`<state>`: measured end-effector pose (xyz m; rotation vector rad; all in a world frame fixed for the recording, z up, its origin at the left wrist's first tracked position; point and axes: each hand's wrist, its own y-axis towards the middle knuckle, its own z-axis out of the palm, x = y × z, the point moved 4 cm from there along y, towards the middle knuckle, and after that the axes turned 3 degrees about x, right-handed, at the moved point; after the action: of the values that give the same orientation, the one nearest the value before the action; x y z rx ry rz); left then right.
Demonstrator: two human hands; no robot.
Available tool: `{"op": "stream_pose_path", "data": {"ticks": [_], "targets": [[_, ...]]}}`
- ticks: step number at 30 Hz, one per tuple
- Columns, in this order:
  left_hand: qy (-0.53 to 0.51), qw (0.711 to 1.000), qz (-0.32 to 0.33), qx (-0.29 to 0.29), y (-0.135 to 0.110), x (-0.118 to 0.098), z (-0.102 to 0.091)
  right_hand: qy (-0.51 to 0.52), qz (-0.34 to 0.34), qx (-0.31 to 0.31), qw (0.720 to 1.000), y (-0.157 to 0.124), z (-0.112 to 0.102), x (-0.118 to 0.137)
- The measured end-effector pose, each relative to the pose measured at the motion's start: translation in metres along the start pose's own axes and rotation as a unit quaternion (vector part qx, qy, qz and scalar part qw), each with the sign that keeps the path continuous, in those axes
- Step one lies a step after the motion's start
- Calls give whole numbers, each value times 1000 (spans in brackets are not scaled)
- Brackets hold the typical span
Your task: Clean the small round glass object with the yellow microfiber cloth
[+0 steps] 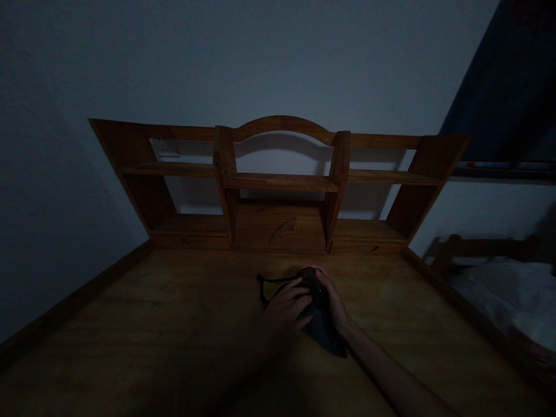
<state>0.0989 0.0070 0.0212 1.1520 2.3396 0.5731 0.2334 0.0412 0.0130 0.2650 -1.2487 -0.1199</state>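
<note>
A dark object [320, 294], black and rounded at the top, lies on the wooden desk in front of me; the dim light hides its exact kind. To its left sticks out a black-edged yellow piece [270, 289], and a dark grey flap [324, 333] points down to the right. My left hand [289, 301] lies over the object from the left, its fingers bent against it. From the right, my right hand [333, 296] curls round the object's far side. Both palms hide part of it, and whether all the pieces are joined cannot be made out.
At the desk's back edge stands a wooden shelf unit [280, 182] with several compartments. A thin dark line, perhaps a cord [282, 227], shows in its middle. To the right are a wooden rail [490, 246] and a pale plastic-like bundle [508, 289]. A dark curtain [508, 87] hangs above.
</note>
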Motion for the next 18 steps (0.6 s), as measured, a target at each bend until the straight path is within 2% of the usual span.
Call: {"op": "stream_pose_path", "data": {"ticks": [7,13,18], "targets": [[33,999,28,18,3,-7,-1,11,-10,18,1000,-1,4,8],[74,997,29,12,7,-18,-9,21,9,14,1000,-1,4,5],[126,992,14,4,2,-20,-6,24,12,21,999,-3,7,9]]}}
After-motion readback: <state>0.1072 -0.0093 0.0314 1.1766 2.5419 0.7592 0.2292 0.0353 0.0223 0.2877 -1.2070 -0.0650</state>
